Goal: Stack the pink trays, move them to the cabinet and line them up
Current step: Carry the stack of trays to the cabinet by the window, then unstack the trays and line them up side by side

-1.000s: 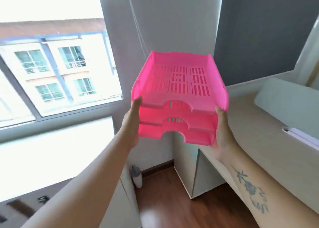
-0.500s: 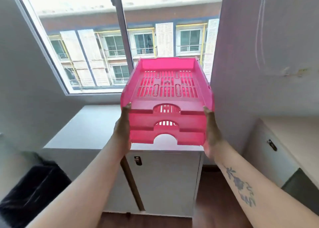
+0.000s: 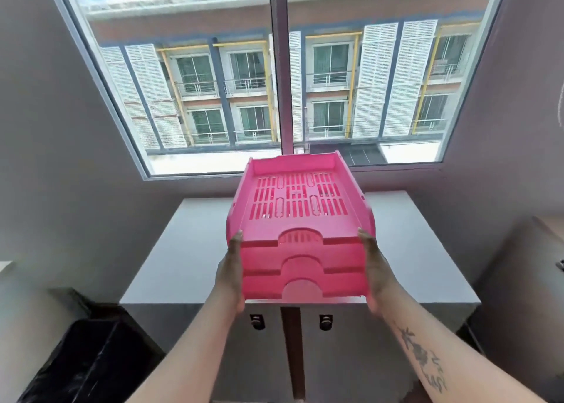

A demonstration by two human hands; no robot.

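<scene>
The stack of pink letter trays (image 3: 300, 238) hangs above the near edge of the white cabinet top (image 3: 189, 250), long axis running near-to-far, clamped at its near corners between left hand (image 3: 230, 276) and right hand (image 3: 377, 276) (equally near, palms pressed inward).

I stand in a home room: a large window (image 3: 274, 76) faces an apartment building, a low white cabinet (image 3: 189, 250) sits directly below it, a black bin (image 3: 88, 360) left of the cabinet.
</scene>
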